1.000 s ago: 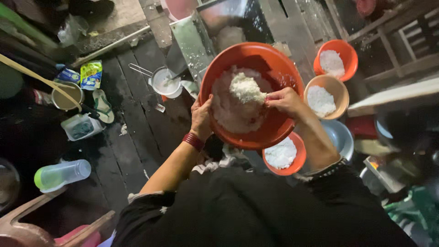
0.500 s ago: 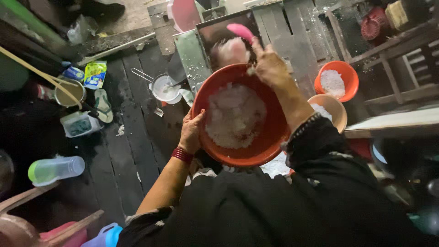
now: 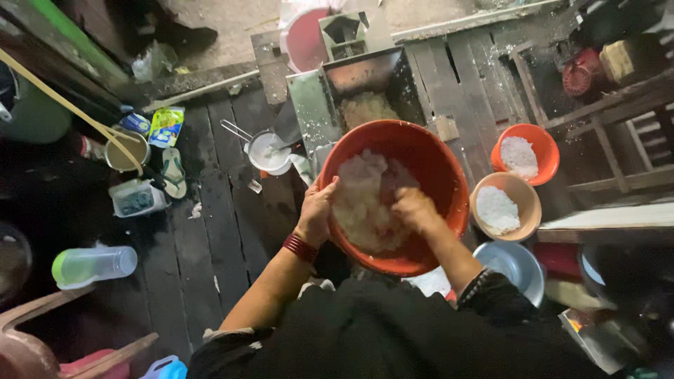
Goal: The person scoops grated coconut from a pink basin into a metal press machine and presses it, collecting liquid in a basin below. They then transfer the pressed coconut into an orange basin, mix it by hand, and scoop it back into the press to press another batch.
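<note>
A large orange basin (image 3: 442, 165) sits tilted in front of me, holding a mass of white shredded stuff (image 3: 361, 193). My left hand (image 3: 317, 208) grips the basin's near-left rim, a red bangle on the wrist. My right hand (image 3: 415, 209) is down inside the basin, fingers buried in the white mass. Just beyond the basin stands a metal hopper (image 3: 365, 81) with some of the same pale shreds inside.
Right of the basin are an orange bowl (image 3: 544, 151) and a tan bowl (image 3: 523, 196), each with white stuff, and a steel bowl (image 3: 516, 263). On the dark plank floor at left lie a small metal pot (image 3: 270, 151), a sandal (image 3: 172, 172), a plastic box (image 3: 137, 198) and a green-capped bottle (image 3: 91, 265).
My right hand came down from the hopper, where it had carried a handful of white stuff, back into the basin. The left hand kept its hold on the rim.
</note>
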`<action>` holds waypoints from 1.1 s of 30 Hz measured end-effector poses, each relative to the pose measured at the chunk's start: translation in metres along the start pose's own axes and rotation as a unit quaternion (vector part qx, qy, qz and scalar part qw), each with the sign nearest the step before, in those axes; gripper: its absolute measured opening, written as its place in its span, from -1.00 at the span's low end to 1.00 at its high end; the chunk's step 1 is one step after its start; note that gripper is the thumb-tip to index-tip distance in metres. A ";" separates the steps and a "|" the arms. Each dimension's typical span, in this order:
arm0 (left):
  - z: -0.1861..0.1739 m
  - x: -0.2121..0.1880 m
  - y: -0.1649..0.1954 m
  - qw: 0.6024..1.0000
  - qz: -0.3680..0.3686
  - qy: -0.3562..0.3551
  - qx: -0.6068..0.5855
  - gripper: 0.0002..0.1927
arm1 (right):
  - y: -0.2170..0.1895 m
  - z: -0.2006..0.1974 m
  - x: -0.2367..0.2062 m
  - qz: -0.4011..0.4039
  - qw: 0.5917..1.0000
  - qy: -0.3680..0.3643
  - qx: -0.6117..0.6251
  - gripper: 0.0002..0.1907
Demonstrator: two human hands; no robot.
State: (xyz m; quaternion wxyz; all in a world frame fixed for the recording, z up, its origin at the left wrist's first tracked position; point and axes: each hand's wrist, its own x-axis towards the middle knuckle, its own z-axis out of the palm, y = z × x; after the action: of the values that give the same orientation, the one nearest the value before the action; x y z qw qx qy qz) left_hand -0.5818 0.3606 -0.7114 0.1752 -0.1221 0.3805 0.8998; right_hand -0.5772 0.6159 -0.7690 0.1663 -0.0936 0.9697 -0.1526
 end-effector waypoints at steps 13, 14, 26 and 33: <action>-0.019 -0.003 0.007 1.000 -0.014 -0.018 0.015 -0.67 | 0.015 -0.042 -0.003 0.014 0.923 -0.079 0.377 -0.64; -0.019 -0.001 0.006 0.999 -0.002 -0.033 0.012 -0.69 | 0.021 -0.045 0.001 0.002 0.920 -0.094 0.380 -0.64; -0.014 0.005 0.014 0.999 -0.013 -0.036 -0.016 -0.66 | 0.073 -0.170 0.039 -0.402 0.903 0.116 0.097 -0.82; -0.021 0.003 0.002 1.000 -0.017 -0.025 0.004 -0.65 | 0.030 -0.172 0.094 -0.016 0.986 0.153 -0.066 -0.50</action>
State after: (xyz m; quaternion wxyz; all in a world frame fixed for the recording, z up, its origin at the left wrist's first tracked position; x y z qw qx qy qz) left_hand -0.5837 0.3446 -0.7254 0.2002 -0.1052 0.3779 0.8978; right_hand -0.7292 0.6680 -0.6517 0.0072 -0.0960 0.9900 -0.1031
